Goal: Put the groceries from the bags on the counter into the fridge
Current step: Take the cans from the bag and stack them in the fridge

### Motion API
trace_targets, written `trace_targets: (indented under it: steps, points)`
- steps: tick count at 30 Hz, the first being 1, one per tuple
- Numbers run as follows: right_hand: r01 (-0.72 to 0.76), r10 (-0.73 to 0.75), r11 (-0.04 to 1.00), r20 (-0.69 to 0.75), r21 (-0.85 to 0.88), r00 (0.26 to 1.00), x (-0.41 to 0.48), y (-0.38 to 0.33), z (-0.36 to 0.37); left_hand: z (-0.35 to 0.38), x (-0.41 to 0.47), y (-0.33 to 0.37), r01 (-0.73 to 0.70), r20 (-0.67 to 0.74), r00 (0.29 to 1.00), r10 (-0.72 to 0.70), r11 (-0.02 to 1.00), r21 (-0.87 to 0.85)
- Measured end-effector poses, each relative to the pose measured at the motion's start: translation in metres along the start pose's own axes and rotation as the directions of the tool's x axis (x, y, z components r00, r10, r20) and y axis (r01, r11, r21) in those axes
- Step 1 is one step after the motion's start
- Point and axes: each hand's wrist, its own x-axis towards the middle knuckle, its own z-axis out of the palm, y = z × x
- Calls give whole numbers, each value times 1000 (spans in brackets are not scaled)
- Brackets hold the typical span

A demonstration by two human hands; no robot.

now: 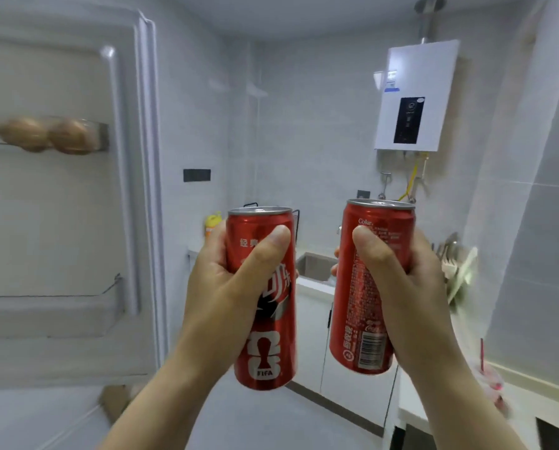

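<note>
I hold two tall red cola cans upright in front of me. My left hand [226, 287] grips the left can [268, 345], thumb across its front. My right hand [398, 284] grips the right can [356, 306], whose barcode faces me. The open fridge door [70, 222] fills the left side. Its upper shelf holds two brown eggs [44, 134]; the lower door bin [50, 313] looks bare. The fridge interior is out of view.
Beyond the cans a white counter with a sink [314, 266] runs along the far wall, with a yellow bottle [213, 222] beside it. A white water heater [414, 95] hangs on the wall. The counter at right [531, 394] carries a pinkish bag.
</note>
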Motion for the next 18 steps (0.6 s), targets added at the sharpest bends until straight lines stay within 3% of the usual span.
trace_targets:
  steps: [8, 18]
  points:
    - [-47, -21, 972, 284, 230, 959, 31, 26, 77, -57, 1, 16, -22, -258, 963, 71, 982, 188]
    - [-185, -150, 860, 581, 476, 800, 38, 36, 166, -93, -26, 46, 27, -530, 813, 242, 893, 449]
